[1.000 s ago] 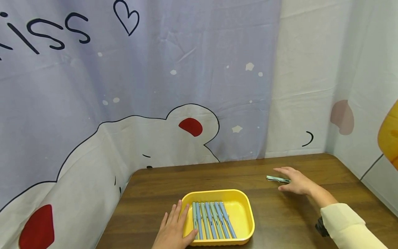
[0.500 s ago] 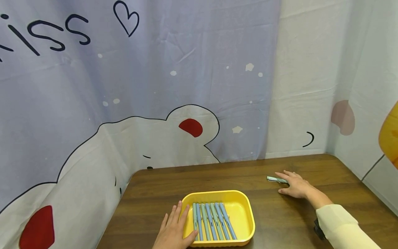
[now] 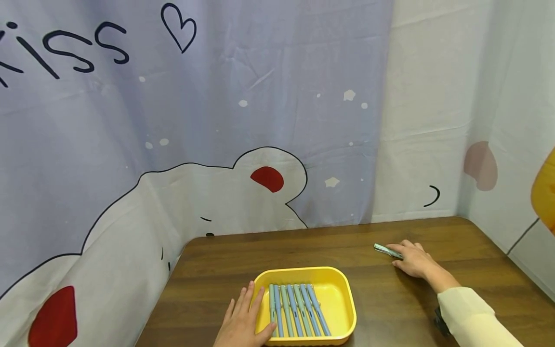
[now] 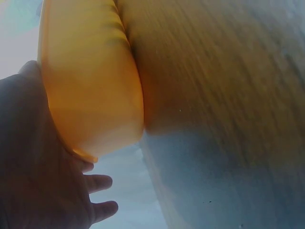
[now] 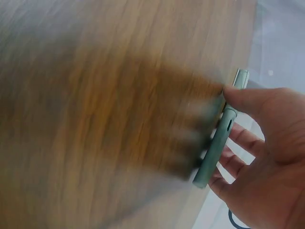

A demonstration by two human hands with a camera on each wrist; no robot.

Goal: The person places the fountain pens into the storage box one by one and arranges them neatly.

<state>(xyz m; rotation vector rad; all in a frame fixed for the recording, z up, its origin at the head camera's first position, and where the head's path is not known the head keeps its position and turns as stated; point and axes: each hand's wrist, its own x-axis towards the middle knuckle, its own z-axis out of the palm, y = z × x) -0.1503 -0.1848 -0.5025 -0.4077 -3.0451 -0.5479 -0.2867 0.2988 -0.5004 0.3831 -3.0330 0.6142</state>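
My right hand (image 3: 416, 261) pinches a light green pen (image 3: 386, 250) at the right side of the table. In the right wrist view the thumb lies across the pen (image 5: 217, 148) near its middle, with the other fingers behind it. The pen's capped end sticks out to the left of the hand in the head view. A yellow tray (image 3: 340, 308) stands at the front middle, and my left hand (image 3: 241, 318) rests on its left rim with fingers extended. Inside it, several blue and green pens (image 3: 295, 311) lie side by side, their tops pointing away from me.
The brown wooden table (image 3: 243, 250) runs back to a printed curtain (image 3: 225, 120) along its far edge. More curtain (image 3: 516, 120) borders the right side. Bare tray floor shows to the right of the row of pens.
My right hand has come down over the green pen and closed its fingers and thumb on it; the pen has tilted slightly. The left hand and tray stay in place.
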